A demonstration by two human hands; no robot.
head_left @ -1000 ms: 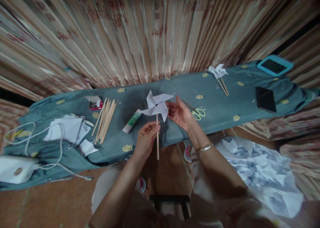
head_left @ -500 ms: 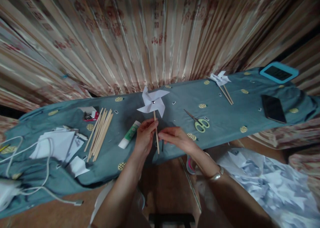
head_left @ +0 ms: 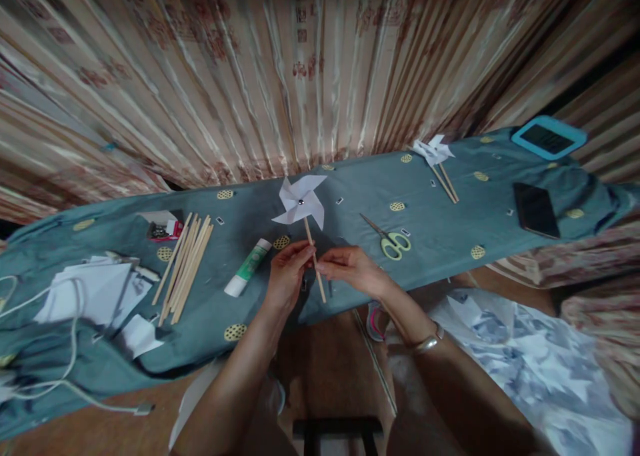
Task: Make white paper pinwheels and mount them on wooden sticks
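Observation:
A white paper pinwheel (head_left: 301,201) on a pale wooden stick stands tilted above the cloth, a shiny pin at its centre. My left hand (head_left: 289,269) pinches the stick below the paper blades, thumb and fingers closed round it. Slightly lower, the closed thumb and fingertips of my right hand (head_left: 350,268) meet the same stick from the right. The stick's lower end sticks out beneath both hands. Beside my left hand lies a green and white glue stick (head_left: 249,267). Green-handled scissors (head_left: 395,245) lie open just beyond my right hand.
Wooden sticks (head_left: 187,266), a small box of pins (head_left: 164,229) and paper sheets (head_left: 85,293) lie left, with a white cable (head_left: 75,349). Finished pinwheels (head_left: 434,152), a phone (head_left: 536,209) and a blue-framed clock (head_left: 549,138) are right. A bag of paper pieces (head_left: 530,356) stands below.
My right fingertips have moved in from beside the stick to touch it. The pinwheel has turned a little and its stick leans more to the left at the top. The view has shifted slightly.

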